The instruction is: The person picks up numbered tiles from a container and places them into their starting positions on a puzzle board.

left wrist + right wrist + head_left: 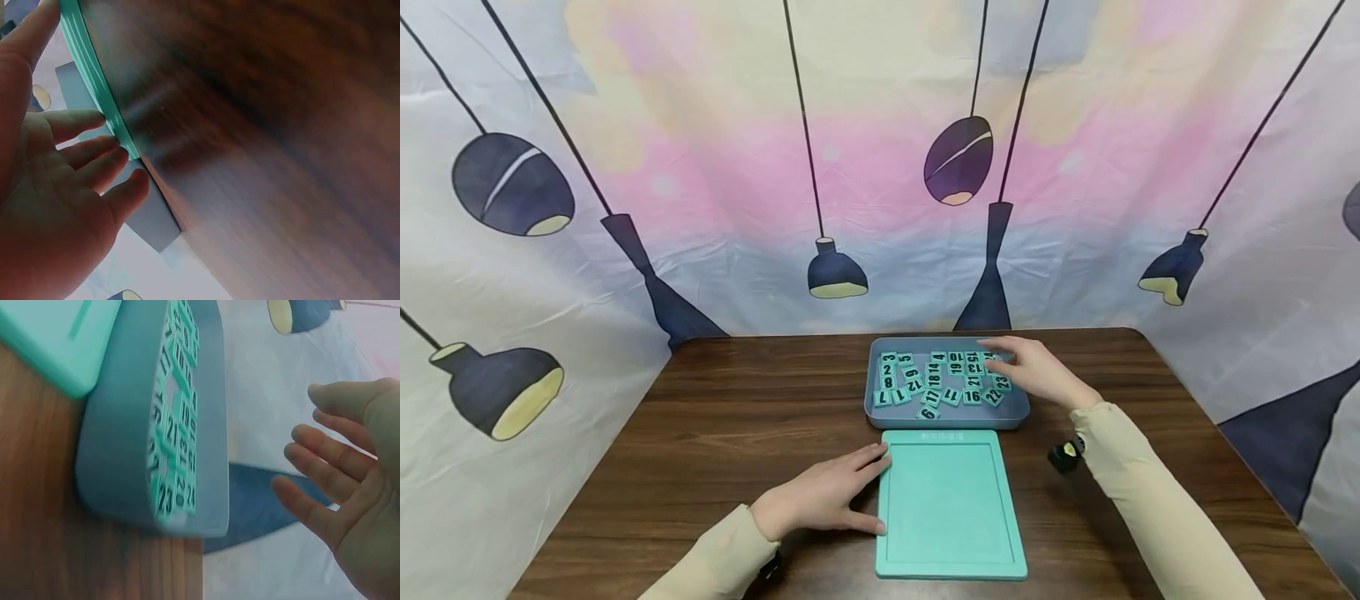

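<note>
Head view: green board [949, 504] right of the left hand [829, 493]; numbered tiles [972, 396] in the tray [947, 422], below the right hand [1041, 368]. Left wrist: fingers extended against the board's edge. Right wrist: fingers parted above the tiles.

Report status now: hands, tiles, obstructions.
Left hand touching green board. Right hand above tray, holding nothing. Number tiles loose in tray. No obstruction seen.

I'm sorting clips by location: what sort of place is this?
Probably a staged tabletop recording spot: a wood-grain table before a lamp-print backdrop, with a tray of number tiles.
</note>
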`<state>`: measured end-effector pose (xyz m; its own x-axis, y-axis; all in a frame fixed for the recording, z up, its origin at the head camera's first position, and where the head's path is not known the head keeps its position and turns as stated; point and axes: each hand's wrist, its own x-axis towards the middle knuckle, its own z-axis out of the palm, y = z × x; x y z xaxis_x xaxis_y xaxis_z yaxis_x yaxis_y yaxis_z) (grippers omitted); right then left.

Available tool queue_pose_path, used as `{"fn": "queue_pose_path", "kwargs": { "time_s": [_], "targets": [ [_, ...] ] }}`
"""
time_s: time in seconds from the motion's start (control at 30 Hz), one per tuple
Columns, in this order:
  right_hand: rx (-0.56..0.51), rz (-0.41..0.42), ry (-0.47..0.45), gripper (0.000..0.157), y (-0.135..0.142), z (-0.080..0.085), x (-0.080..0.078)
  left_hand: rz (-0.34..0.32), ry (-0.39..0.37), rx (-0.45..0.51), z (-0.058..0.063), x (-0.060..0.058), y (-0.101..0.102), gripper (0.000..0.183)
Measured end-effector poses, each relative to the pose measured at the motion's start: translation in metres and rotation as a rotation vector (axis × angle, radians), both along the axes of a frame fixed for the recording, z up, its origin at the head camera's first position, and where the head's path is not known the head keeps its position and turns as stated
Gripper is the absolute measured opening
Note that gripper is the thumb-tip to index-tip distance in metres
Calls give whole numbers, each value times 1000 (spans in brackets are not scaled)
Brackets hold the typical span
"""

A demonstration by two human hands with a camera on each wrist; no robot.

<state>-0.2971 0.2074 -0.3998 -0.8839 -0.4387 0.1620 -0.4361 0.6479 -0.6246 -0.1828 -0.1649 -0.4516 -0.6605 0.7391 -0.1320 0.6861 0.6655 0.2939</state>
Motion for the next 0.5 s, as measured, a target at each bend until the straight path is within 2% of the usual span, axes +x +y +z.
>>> {"fn": "queue_pose_path", "kwargs": {
  "time_s": [0.2,0.5],
  "targets": [
    [-20,103,-44,46,-30,7,-18,-1,5,-10,3,2,2,90],
    [172,295,-69,43,-87,7,-35,-12,48,-20,-2,3,1,90]
  ]
}}
